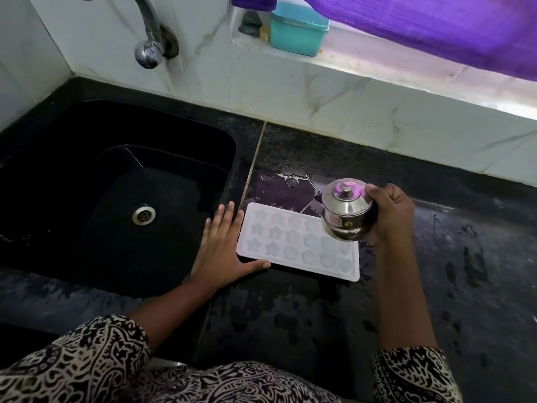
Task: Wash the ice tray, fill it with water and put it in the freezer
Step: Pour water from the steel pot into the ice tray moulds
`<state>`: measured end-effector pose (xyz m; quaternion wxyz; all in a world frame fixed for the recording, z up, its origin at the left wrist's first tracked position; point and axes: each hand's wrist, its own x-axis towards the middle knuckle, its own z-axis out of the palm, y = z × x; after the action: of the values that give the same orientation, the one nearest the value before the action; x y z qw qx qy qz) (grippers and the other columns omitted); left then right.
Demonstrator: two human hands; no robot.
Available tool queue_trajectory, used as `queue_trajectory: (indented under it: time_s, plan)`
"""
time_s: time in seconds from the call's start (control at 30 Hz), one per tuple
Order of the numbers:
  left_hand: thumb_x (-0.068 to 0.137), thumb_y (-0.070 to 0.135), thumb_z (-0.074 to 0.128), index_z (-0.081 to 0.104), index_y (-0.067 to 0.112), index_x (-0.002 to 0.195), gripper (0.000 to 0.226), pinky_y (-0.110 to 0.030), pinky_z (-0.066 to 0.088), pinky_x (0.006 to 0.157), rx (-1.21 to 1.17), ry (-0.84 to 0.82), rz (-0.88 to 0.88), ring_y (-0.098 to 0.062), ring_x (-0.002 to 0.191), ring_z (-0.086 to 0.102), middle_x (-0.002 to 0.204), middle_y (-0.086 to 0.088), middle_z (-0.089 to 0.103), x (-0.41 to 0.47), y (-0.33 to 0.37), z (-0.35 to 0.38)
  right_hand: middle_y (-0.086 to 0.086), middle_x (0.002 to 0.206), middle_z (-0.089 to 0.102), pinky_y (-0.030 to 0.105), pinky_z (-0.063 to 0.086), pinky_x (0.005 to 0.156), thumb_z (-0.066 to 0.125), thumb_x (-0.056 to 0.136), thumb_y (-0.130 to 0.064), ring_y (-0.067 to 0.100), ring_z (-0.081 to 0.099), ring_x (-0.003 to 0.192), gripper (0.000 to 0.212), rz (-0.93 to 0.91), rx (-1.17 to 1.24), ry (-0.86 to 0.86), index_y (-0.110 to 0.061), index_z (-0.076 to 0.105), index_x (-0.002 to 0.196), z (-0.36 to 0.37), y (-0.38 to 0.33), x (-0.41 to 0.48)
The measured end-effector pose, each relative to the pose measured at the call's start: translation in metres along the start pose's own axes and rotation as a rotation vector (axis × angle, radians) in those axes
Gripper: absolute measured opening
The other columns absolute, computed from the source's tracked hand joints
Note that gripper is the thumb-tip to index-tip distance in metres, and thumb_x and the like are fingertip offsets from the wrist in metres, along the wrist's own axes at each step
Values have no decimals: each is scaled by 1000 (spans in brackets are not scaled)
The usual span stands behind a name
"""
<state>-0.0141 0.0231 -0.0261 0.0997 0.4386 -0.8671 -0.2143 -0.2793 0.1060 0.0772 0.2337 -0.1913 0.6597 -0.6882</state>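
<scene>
A white ice tray (290, 242) with star- and heart-shaped cells lies flat on the black counter just right of the sink. My left hand (222, 248) rests flat with fingers spread against the tray's left edge, the thumb along its near edge. My right hand (392, 213) grips a small lidded steel pot (347, 212), held tilted over the tray's right end and covering a few cells. Several cells look glossy, as if they hold water.
A black sink (87, 175) with a steel drain (143, 215) lies to the left, a chrome tap (149, 45) on the tiled wall above it. The wet black counter (436, 286) stretches right. A teal box (299, 29) sits on the sill under a purple cloth (436, 27).
</scene>
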Motion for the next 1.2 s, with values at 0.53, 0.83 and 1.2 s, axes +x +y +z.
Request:
queue_trajectory:
  time_s: [0.53,0.83,1.2]
  plan:
    - [51,103,27,12,22,157,134,-33,-13,117,-24,-6,-18,-8,147,-20,164,4,-9,1,3,-1,-5,52,42,19,38,46,63,81,-8,8,38,49,35,-120,-197,-72,-18,38,59,-15,-8,7]
    - [55,96,39,14,21,156,128,-33,-12,117,-19,2,-21,-8,148,-17,164,4,-6,1,3,-1,-6,50,39,21,37,47,63,81,-5,6,36,48,37,-92,-154,-81,-17,36,58,-4,-3,6]
    - [54,96,38,15,22,156,129,-32,-12,117,-22,7,-21,-7,147,-17,164,4,-6,2,2,0,-8,49,44,17,41,44,63,81,-4,3,42,45,34,-92,-153,-40,-16,40,59,-30,-3,11]
